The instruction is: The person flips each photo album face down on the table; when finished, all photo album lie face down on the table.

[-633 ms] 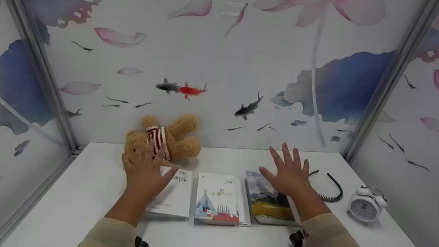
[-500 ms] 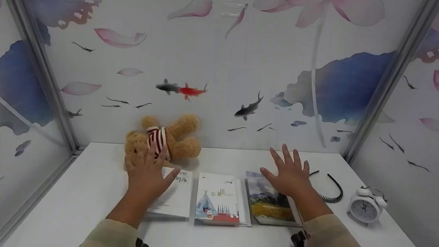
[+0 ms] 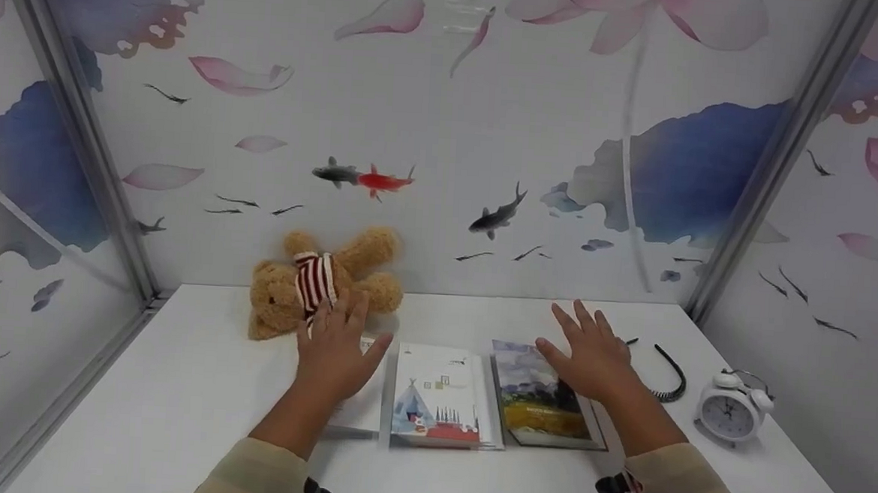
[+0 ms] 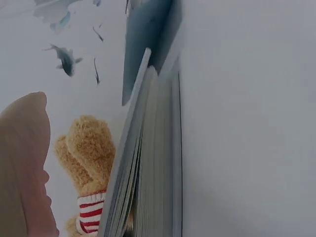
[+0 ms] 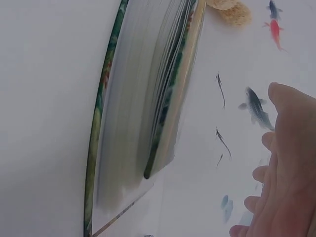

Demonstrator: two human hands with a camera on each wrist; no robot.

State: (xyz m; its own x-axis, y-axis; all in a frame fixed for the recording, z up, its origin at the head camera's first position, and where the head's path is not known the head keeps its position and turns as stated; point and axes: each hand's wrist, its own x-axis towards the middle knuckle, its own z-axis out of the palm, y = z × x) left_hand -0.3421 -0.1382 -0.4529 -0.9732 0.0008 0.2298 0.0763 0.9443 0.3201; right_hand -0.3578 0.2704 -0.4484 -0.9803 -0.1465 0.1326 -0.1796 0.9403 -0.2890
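Note:
My left hand hovers with fingers spread over a white book, hiding much of its cover. In the left wrist view the thumb lies to the left of that book's page edges. My right hand is spread above the right part of a book with a painted landscape cover. The right wrist view has this book's fanned pages beside the straight fingers. Between the hands lies a white book with a tent drawing, on top of another white one. Both hands hold nothing.
A brown teddy bear in a striped top lies at the back left against the wall panel. A black headband, partly behind the right hand, and a white alarm clock are on the white table at the right.
My left hand has moved right and slightly nearer, uncovering more of the teddy bear. My right hand has shifted a little right and nearer, now covering more of the headband. The books stay put.

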